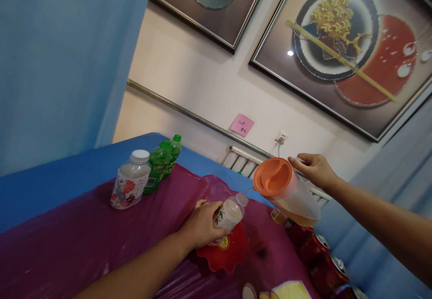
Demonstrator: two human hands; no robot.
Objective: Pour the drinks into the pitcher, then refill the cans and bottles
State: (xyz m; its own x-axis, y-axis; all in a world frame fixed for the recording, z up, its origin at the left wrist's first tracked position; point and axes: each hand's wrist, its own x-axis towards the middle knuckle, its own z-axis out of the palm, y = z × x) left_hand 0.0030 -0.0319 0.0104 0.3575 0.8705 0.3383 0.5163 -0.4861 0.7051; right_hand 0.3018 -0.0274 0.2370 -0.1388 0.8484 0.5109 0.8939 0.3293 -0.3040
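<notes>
My left hand (204, 224) is wrapped round a small clear bottle (231, 213) with a white label and leaf print. The bottle's mouth is uncapped, and pale liquid shows inside. Beneath it lies a red scalloped dish (232, 251). My right hand (315, 168) grips the handle of a clear plastic pitcher (293, 197) with an orange lid (273, 176). The pitcher is tilted toward the bottle, its spout just above and beside the bottle's mouth. A thin stream seems to run between them. Some yellowish liquid sits low in the pitcher.
A large white-capped bottle (131, 182) and green bottles (158, 164) stand at the left on the purple plastic sheet (141, 231). Several red cans (326, 267) line the right side. A yellow cloth (286, 290) and a round lid (249, 291) lie at the front.
</notes>
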